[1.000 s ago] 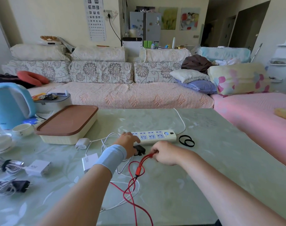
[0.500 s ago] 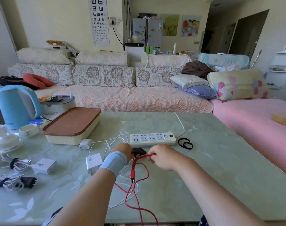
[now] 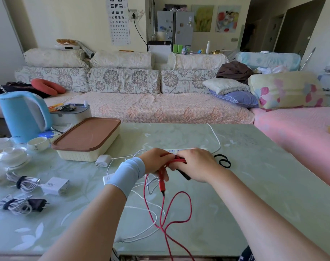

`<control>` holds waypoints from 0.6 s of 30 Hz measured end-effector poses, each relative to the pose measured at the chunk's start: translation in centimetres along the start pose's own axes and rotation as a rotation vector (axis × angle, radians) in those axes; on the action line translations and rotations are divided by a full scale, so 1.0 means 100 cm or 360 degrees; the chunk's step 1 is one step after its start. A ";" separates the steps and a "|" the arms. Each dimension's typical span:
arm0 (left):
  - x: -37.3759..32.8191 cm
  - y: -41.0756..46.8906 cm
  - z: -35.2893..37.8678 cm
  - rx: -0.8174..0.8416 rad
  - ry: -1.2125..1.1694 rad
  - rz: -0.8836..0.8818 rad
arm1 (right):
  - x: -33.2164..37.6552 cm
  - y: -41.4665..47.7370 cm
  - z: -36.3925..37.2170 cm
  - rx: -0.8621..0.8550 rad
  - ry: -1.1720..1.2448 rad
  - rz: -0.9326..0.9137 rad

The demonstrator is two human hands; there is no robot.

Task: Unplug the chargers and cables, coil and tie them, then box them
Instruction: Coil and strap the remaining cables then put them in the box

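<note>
While both hands meet at the centre of the frame, just in front of the white power strip (image 3: 181, 150), each has its fingers clenched on the red cable (image 3: 179, 160). The left hand (image 3: 154, 162), above a pale blue wristband, grips the strands, and a red connector (image 3: 162, 183) hangs below its fingers. The right hand (image 3: 196, 164) is curled round the folded red strands, with a black plug (image 3: 184, 175) poking out beneath it. The rest of the red cable falls in loose loops across the counter (image 3: 254, 194) toward the lower edge, crossing white cables (image 3: 141, 206). Just right of the right hand lie black bands (image 3: 223, 161). Left of centre sits a cream box (image 3: 81, 153) with its brown lid on, a white charger (image 3: 103, 160) just beside it. At the lower left lie a 90W charger (image 3: 56, 185), a tied white bundle (image 3: 22, 182) and a black adapter (image 3: 36, 204) with its own tied cord
</note>
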State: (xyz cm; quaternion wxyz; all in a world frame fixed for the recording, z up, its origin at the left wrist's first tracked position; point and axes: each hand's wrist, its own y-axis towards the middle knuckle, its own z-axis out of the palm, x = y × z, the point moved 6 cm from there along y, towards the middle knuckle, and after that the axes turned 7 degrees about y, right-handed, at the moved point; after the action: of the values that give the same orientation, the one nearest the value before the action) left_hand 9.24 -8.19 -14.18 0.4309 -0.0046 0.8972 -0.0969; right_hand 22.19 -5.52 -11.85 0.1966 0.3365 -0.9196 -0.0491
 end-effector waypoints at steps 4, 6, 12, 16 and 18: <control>-0.011 -0.001 -0.005 0.0089 -0.0273 0.0065 | -0.018 -0.003 -0.011 0.0013 0.0351 0.0247; -0.010 -0.002 -0.009 0.0107 -0.0227 0.0066 | -0.033 -0.003 -0.017 -0.0074 0.0438 0.0330; 0.003 -0.012 -0.028 0.0111 -0.0408 -0.0041 | -0.079 -0.005 -0.027 -0.0320 0.0524 0.0610; -0.008 -0.010 -0.042 0.0129 -0.1328 0.0148 | -0.062 -0.009 -0.013 -0.0097 0.1054 0.0588; -0.017 -0.007 -0.039 0.0092 -0.1629 0.0248 | -0.041 -0.010 -0.007 -0.0031 0.1336 0.0561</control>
State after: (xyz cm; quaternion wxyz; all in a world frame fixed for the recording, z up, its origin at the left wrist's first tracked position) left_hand 7.26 -8.00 -10.33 0.8205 0.0272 0.5662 -0.0745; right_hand 25.90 -3.64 -12.78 0.5608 0.1639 -0.8031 0.1169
